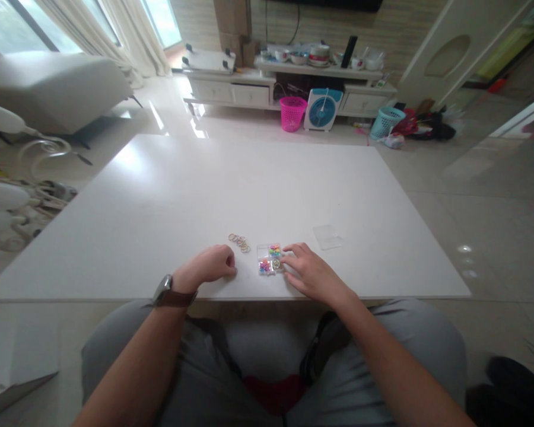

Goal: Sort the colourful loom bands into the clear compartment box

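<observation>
A small clear box (262, 252) with compartments sits on the white table near its front edge. Colourful pieces (275, 250) fill its back right compartment, and more lie in the front left one. The front right compartment holds gold-coloured rings (276, 264); the back left one looks empty. My right hand (308, 271) is at the box's right side, fingers apart, fingertips at the rings' compartment. My left hand (211, 264) rests on the table left of the box, fingers curled; what they hold, if anything, is hidden. Behind it lies a cluster of several rings (240, 242).
A clear flat lid (327, 236) lies on the table (249, 184) right of the box. Beyond the table stand a pink basket (292, 114), a blue fan (323, 109) and a low cabinet (249, 93). Chairs (4, 196) are at the left.
</observation>
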The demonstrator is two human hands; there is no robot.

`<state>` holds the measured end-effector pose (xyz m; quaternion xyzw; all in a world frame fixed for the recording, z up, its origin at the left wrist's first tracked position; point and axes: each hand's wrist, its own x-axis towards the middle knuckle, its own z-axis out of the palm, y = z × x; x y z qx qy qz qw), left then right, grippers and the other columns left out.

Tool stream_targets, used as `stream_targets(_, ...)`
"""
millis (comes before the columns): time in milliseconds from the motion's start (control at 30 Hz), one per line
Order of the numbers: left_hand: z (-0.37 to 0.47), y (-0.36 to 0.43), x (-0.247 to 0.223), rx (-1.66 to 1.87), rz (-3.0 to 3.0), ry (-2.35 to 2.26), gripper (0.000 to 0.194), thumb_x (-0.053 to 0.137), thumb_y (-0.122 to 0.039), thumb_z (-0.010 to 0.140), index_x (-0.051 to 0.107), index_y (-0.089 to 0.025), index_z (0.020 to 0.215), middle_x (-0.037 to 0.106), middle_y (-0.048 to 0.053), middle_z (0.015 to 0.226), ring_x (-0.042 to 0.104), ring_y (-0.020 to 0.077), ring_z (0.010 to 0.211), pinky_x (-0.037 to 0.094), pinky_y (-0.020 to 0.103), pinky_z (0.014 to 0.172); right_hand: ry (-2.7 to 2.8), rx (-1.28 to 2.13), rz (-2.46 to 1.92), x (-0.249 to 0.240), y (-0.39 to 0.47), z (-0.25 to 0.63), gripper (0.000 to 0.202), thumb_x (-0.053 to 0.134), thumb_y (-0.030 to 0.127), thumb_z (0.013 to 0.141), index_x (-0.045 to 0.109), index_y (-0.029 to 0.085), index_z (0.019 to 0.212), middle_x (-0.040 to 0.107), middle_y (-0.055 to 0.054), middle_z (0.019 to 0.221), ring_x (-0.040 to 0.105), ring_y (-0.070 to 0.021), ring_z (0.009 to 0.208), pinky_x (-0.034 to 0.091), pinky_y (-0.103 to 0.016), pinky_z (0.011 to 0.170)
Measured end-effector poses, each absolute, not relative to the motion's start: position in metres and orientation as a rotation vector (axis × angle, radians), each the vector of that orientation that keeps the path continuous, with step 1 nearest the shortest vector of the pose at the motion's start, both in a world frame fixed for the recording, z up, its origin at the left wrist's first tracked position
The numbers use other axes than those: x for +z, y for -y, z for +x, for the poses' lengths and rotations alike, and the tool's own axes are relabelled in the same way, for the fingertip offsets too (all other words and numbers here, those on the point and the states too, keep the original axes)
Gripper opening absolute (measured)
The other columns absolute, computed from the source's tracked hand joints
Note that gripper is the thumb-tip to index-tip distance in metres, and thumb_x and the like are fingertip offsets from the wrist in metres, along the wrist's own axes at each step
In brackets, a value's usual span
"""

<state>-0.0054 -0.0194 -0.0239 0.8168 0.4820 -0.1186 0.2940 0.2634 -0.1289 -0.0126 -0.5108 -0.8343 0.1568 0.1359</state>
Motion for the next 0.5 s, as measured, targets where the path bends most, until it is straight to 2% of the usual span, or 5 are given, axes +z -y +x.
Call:
stream_targets(267, -0.0106, 0.0145, -0.0229, -0.202, 2.184, -1.282, 0.012, 0.064, -0.028, 0.067, 0.069, -0.018, 0.07, 0.071, 0.004, 0.072, 0.059, 0.0159, 0.064, 0.038, 0.026, 0.057, 2.402, 0.444, -1.484, -0.0118, 0.13, 0.2633, 0.025, 0.058, 0.017, 0.091, 0.065, 0.019, 0.115, 0.056, -0.013, 0.128, 0.046, -0.0277, 0.123, 0.048, -0.048, 0.104)
stream_targets(500, -0.0059, 0.0176, -0.0257, -0.314, 2.157, -1.277, 0.011, 0.059, -0.02, 0.067, 0.069, -0.017, 0.069, 0.068, 0.003, 0.068, 0.058, 0.0154, 0.062, 0.037, 0.026, 0.056, 2.435, 0.444, -1.516, -0.0116, 0.1292, 0.2617, 0.024, 0.058, 0.019, 0.092, 0.065, 0.018, 0.115, 0.056, -0.013, 0.127, 0.046, -0.0272, 0.123, 0.048, -0.045, 0.104)
